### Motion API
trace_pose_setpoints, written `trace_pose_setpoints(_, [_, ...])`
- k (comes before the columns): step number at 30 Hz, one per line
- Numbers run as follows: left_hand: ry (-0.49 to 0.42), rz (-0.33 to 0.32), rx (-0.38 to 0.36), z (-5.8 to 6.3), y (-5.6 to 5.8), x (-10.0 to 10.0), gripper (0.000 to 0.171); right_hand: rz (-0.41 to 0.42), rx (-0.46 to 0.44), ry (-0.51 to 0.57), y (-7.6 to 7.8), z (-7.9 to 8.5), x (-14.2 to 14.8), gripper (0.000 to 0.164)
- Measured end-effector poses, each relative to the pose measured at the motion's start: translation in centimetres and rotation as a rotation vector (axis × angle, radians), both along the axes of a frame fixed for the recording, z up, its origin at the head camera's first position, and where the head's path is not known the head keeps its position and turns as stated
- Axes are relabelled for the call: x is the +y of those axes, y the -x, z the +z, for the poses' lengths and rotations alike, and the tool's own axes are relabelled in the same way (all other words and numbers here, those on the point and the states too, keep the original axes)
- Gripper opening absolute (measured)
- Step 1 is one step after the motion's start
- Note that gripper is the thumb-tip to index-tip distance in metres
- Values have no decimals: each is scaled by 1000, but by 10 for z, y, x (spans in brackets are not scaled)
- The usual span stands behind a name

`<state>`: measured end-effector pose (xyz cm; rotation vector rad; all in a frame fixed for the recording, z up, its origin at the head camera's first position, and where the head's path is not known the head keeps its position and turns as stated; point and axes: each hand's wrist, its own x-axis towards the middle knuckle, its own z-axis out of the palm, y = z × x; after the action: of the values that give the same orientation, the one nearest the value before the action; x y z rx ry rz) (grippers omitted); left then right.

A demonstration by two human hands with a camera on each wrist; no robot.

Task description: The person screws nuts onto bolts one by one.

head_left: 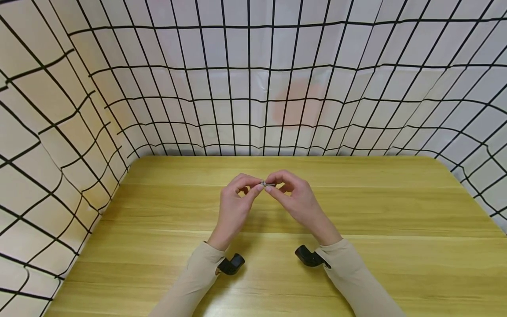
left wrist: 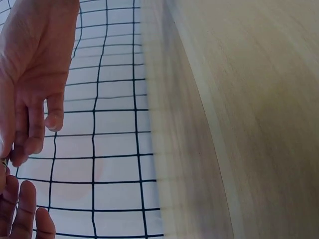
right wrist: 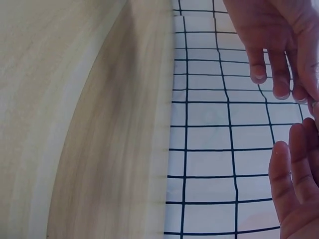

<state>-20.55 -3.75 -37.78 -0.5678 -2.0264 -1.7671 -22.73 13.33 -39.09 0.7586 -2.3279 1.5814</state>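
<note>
In the head view both hands meet above the middle of the table. Between their fingertips is a small, thin metal piece that looks like a bolt [head_left: 264,183], lying roughly level, its wider end to the left. My left hand [head_left: 233,204] pinches that wider end between thumb and index finger. From the other side, my right hand [head_left: 303,200] pinches the slim shaft the same way. The fingertips hide much of it. Both wrist views show the left hand [left wrist: 37,59] and right hand [right wrist: 274,30] with their other fingers loosely bent; the piece is barely visible there.
A wood-grain table [head_left: 158,246] lies under the hands. White sheeting with a black grid net [head_left: 249,69] rises behind it and at both sides. Black wrist camera mounts [head_left: 231,265] stick out from the beige sleeves [head_left: 356,273].
</note>
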Motion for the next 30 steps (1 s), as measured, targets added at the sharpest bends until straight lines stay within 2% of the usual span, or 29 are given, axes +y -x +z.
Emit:
trace_pose_setpoints(2, [3, 1, 1, 0, 0, 0, 6, -3, 4, 4, 5, -9, 2, 11])
trace_pose_setpoints(8, [3, -1, 10, -1, 0, -1, 6, -3, -15, -11, 5, -9, 2, 10])
trace_pose_setpoints(19, [18, 6, 12, -2, 1, 1, 5, 13, -169, 56, 2, -6, 1, 16])
trace_pose_setpoints(26, [15, 49, -50, -27, 16, 1, 6, -13, -179, 72, 3, -4, 5, 18])
trace_pose_setpoints(30, [8, 48, -54, -32, 19, -1, 7, -16, -153, 51, 4, -4, 7, 17])
